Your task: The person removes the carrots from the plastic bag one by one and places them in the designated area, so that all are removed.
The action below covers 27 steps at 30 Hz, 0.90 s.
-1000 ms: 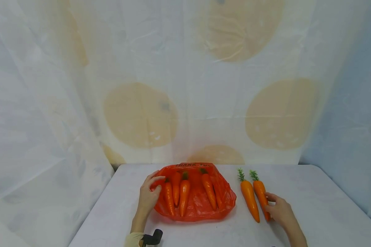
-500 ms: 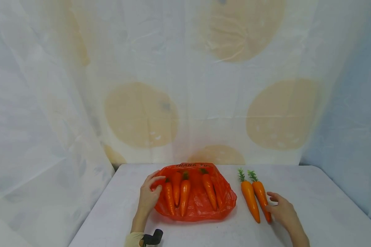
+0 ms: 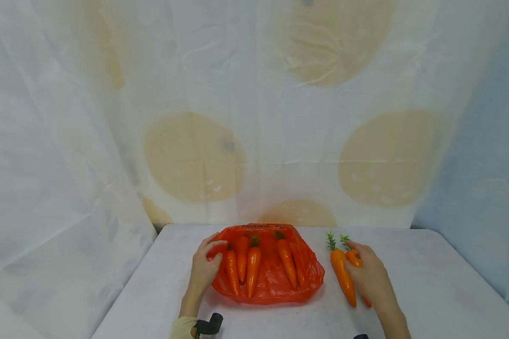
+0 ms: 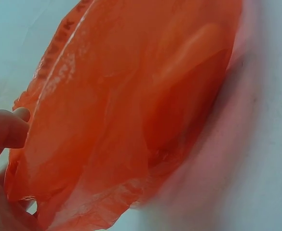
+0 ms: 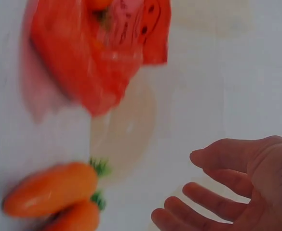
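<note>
A red plastic bag (image 3: 275, 293) lies with its mouth spread, and several carrots (image 3: 253, 270) rest inside it. My left hand (image 3: 205, 267) holds the bag's left edge; the left wrist view has a fingertip over the rim of the bag (image 4: 102, 106) and other fingers partly hidden. Right of the bag lie two carrots with green tops, the left carrot (image 3: 341, 273) and the right carrot (image 3: 353, 257). My right hand (image 3: 371, 275) hovers over the right carrot, covering its middle. In the right wrist view its fingers are loosely spread, apart from the carrots, with nothing between them.
Everything lies on a white table (image 3: 432, 278). Behind it hangs a pale sheet (image 3: 288, 160) with big tan circles, and more sheeting closes in the left and right sides. A black strap device (image 3: 209, 326) is on the left wrist.
My right hand has left the lower part of the right carrot and moved up and left over it. The carrot's top had shifted slightly left beforehand. The left hand and bag stay put.
</note>
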{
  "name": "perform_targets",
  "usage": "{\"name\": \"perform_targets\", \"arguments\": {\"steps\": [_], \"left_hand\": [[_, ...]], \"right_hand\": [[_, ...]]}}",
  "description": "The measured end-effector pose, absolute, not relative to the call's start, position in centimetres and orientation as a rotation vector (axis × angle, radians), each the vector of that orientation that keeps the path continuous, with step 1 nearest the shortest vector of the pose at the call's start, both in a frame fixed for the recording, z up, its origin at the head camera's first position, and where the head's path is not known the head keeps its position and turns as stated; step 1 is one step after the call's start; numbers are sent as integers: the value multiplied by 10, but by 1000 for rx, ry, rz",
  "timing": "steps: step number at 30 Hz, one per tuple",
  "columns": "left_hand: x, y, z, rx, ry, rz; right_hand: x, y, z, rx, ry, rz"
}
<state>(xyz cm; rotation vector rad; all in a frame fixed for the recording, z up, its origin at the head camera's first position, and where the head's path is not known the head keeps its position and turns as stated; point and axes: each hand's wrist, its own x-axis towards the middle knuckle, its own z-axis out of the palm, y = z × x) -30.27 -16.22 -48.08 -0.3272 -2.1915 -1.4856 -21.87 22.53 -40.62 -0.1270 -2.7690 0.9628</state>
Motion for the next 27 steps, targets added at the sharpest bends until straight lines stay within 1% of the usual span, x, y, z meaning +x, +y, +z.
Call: {"name": "perform_targets", "arguments": {"steps": [6,14,21,24,27], "left_hand": [[-303,-161,-480,-358,-2189,-1472],[-302,-160,-477,-349,-2186,-1471],[-301,-158,-478,-352,-2185,-1450],[-301,-158,-478,-358,-2187,-1434],[-301,-158,-477,-366,-2194,-1430]], "right_hand": [[-224,182,-402,84,-2693,918],[-239,132,-425,255,-2759,870],[-250,114,-441,421,-2779,897],[-256,110,-447,433,-2758,846],[-262,105,-451,391,-2765,813]]}}
